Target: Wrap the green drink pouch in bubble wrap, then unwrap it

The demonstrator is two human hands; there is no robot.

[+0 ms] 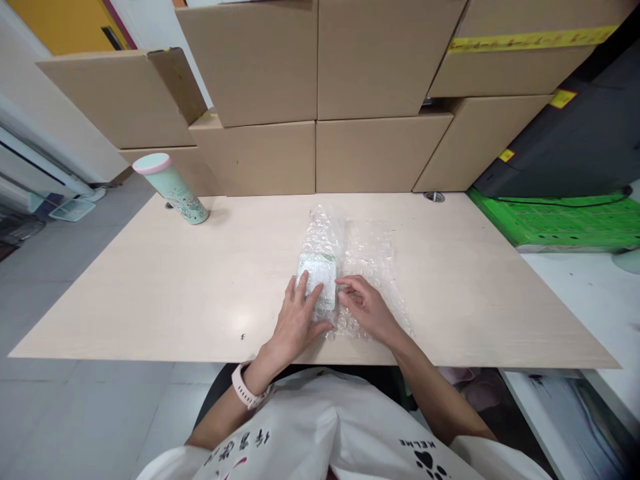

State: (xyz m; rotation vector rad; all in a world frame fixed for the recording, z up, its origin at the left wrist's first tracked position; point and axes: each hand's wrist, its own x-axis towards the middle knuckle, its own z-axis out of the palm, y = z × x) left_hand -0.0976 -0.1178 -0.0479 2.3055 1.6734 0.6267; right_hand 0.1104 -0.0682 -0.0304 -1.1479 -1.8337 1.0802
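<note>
Head camera view, looking down on a pale wooden table [210, 287]: a small white and pale-green packet [326, 268] lies under clear bubble wrap [370, 250] near the table's front edge, centred before the seated person. The left hand [296, 315], a pale pink band [243, 388] at its wrist, lies with fingers spread wide across the wrapped packet, pressing rather than grasping. The right hand [367, 308] has thumb and fingertips drawn close together at the packet's right side; whether film is pinched between them, I cannot tell. The packet's print is too small to read. The white shirt [310, 427] reads "KELME", upside down, above a black paw print [431, 463]; dark characters mark its other side. Yellow tape [530, 43] with illegible red marks crosses a cardboard box [500, 77] behind. A mint tumbler [173, 187] with a floral pattern stands at back left.
</note>
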